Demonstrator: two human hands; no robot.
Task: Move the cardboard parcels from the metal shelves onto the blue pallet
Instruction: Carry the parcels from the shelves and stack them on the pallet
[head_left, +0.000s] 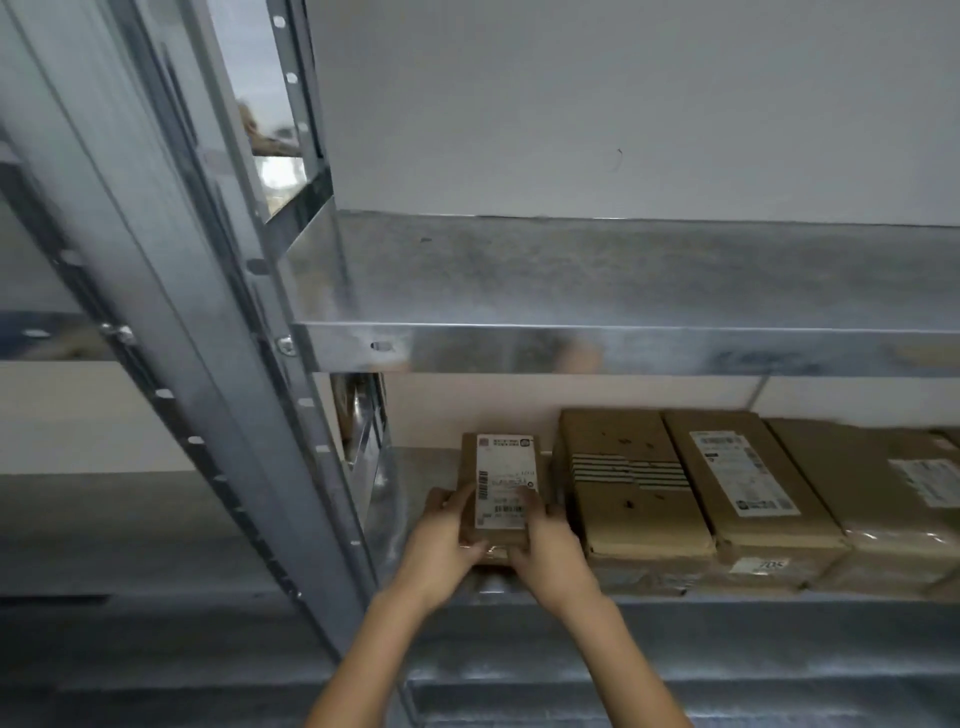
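Reaching into the metal shelves (623, 348), we are working under the upper shelf's front lip, at the left end of the lower shelf (415, 467), close to the upright post (291, 415). Three larger parcels (639, 493) lie flat in a row toward the shelf's right end, side by side and touching. We judge they were packed that way to use the full depth. More cardboard shows beneath them at the front edge.

The small parcel (501, 483) sits just beside the row, near the shelf's front left corner. What it rests on is hidden by our hands. Our left hand (441, 545) clasps its near left corner and our right hand (550, 556) its near right corner, with fingers curled onto the top face. Gripping both sides probably keeps it level as it clears the front edge and the neighbouring parcel. Its white label (506, 475) faces up.

The blue pallet is out of view, so we judge the carry is not yet begun.
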